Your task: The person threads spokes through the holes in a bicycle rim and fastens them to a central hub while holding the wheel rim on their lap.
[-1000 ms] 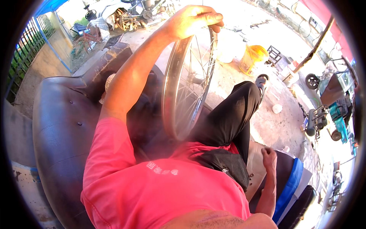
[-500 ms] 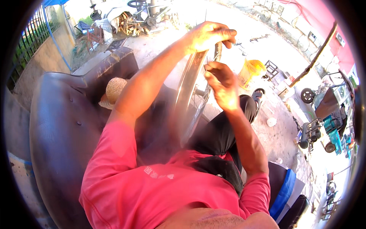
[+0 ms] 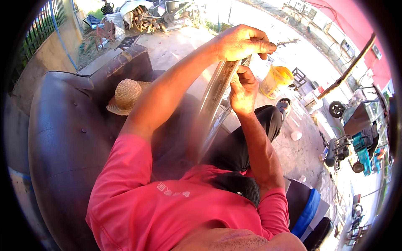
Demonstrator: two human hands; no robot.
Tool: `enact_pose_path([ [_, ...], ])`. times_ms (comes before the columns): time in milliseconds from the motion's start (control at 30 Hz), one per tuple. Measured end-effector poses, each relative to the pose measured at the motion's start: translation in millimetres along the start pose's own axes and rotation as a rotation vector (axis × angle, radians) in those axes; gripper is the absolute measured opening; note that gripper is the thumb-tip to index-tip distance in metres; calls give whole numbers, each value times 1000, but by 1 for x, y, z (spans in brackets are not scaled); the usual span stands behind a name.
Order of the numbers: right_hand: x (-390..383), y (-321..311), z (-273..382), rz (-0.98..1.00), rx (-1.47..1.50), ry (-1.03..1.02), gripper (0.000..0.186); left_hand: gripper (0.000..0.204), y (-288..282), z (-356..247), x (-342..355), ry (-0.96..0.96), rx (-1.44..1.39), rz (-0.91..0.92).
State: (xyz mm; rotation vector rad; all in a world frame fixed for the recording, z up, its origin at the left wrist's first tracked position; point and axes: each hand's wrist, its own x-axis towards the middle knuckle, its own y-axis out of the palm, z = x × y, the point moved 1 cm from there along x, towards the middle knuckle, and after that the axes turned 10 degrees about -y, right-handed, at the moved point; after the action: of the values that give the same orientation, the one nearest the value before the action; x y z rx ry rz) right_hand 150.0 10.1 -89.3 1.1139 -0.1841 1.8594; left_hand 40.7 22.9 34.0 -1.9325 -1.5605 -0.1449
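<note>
A metal wheel rim (image 3: 218, 85) stands edge-on before my chest, its bare channel facing me and its near end blurred. Thin spoke-like rods show on its right side. My left hand (image 3: 244, 43) is curled over the top of the rim, thumb and fingers bent to the right. Just below and right of it, my right hand (image 3: 244, 90) is closed in a pinch beside the rim's side. Whatever lies between its fingertips is too small to make out.
I sit on a dark brown leather sofa (image 3: 71, 138) with a straw hat (image 3: 127, 95) on it. A yellow bucket (image 3: 276, 79) stands ahead of my foot. To the right are a wooden pole (image 3: 349, 67), a black compressor-like machine (image 3: 337, 151) and a teal machine (image 3: 362, 151).
Both hands and the top of the rim have shifted slightly; my left hand went right. My right hand has turned more upright, its fingers drawn in closer beside the rim.
</note>
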Motion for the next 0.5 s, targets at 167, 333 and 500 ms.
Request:
enact_pose_path([
  [167,2,-3,3,62,-34,78,11,38,0,1,0,-4,12,11],
  [333,6,-4,0,56,101,69,14,33,0,-7,-2,-36,60,17],
  [500,3,-6,-6,51,54,91,15,30,-2,-6,-2,-41,91,34],
])
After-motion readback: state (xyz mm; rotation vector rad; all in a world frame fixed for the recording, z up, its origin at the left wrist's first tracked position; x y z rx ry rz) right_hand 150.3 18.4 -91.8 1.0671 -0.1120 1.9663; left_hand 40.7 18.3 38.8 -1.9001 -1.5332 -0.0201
